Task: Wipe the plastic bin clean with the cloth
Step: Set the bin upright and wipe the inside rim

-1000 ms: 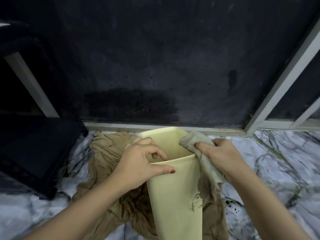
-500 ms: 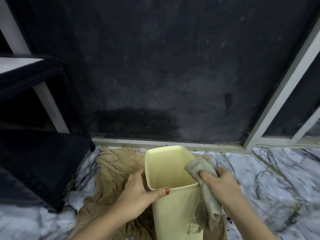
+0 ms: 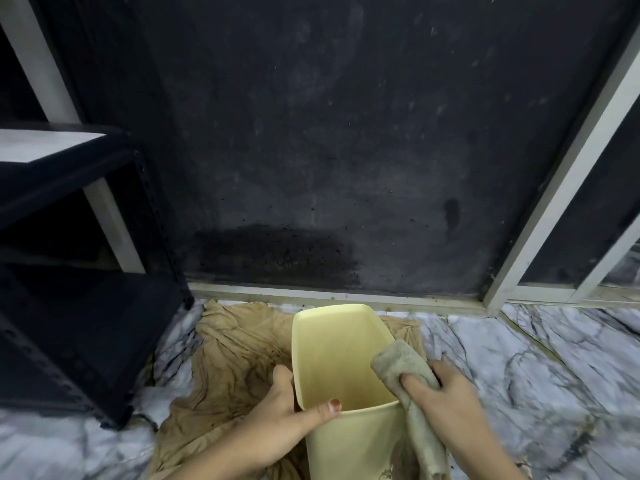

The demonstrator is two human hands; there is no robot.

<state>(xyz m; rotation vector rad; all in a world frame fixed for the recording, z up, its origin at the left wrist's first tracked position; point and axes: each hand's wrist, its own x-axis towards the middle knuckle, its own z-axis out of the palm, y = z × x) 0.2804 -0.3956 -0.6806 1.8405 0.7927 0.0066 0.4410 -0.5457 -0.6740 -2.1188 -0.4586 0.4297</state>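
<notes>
Stood tall on the floor, the yellow bin (image 3: 346, 372), mouth tipped away. Gripped at the near left rim by the left hand (image 3: 277, 424). Held bunched in the right hand (image 3: 446, 407), the cloth (image 3: 401, 365), right at the bin's right rim, closest to wipe inside.

**Smooth plastic, rough cloth, veined marble**

The bin (image 3: 349, 441) is pale yellow plastic, smooth and matt, with a soft sheen along its rim. The cloth (image 3: 403, 363) at its right rim is grey-beige terry, nubby and rough, with a frayed lower end. A tan fabric sheet (image 3: 228, 355) under the bin is thin, crumpled and matt. The floor (image 3: 519, 358) looks like white marble with dark veins, smooth and slightly glossy. The wall panel (image 3: 329, 150) is dark, matt and dusty, speckled near its bottom edge. The shelf rack (image 3: 79, 323) looks like black matt metal.
</notes>
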